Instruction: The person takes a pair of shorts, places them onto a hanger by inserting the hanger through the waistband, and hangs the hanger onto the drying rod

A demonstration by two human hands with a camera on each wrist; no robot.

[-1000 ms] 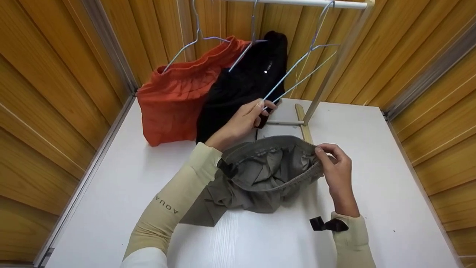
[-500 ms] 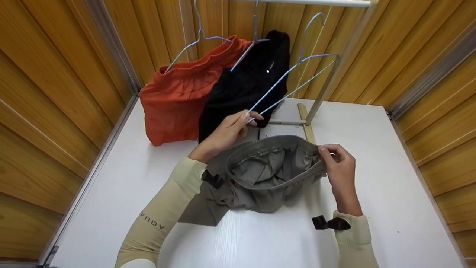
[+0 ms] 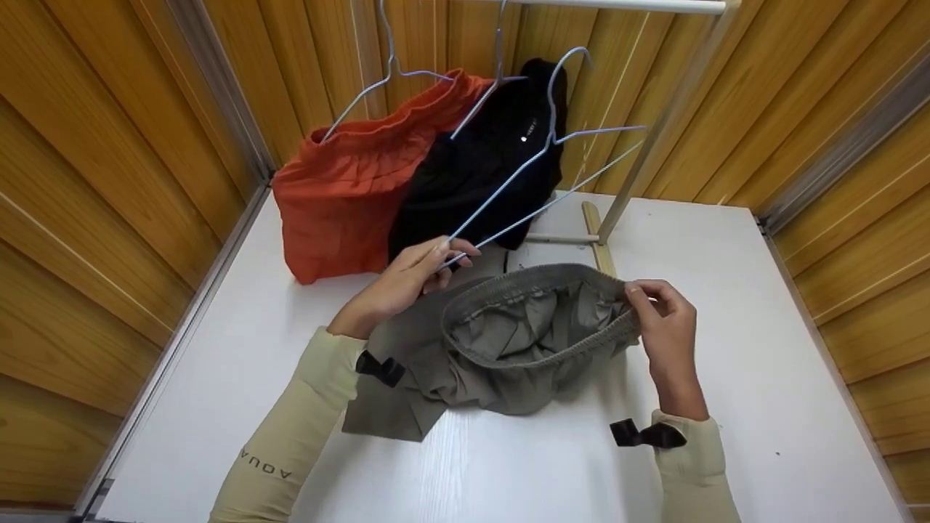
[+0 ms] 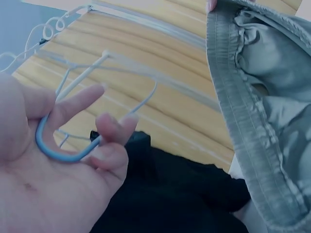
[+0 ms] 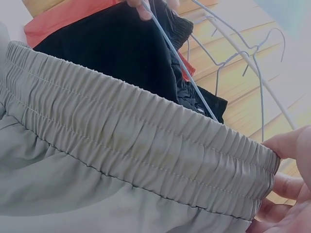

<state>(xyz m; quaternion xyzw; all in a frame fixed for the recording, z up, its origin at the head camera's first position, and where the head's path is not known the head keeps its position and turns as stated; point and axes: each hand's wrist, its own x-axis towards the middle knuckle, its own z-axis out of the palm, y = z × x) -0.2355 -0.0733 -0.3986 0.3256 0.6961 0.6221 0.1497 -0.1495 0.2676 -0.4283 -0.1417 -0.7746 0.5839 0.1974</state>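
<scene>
My left hand (image 3: 407,280) grips a blue wire hanger (image 3: 501,192) by one lower corner, and its hook points up and away. In the left wrist view the bent end of the wire loops across the palm between the fingers. Grey elastic-waist shorts (image 3: 501,388) lie on the white table, their waistband held up as a wide oval opening. My right hand (image 3: 668,330) pinches the right end of that waistband between thumb and fingers. The hanger is above the shorts and outside the opening, its far end close to the rack's upright.
Orange shorts (image 3: 334,218) and black shorts (image 3: 465,189) hang on hangers at the back left. The rack's white rail (image 3: 617,6) runs above, with its upright (image 3: 654,123) and wooden foot (image 3: 601,247) on the right. Wood-patterned panels (image 3: 857,218) surround the white table (image 3: 755,305).
The left hand has drawn the hanger off the rail, leftward and towards me, past the left side of the waistband. The right hand and the grey shorts have stayed almost still.
</scene>
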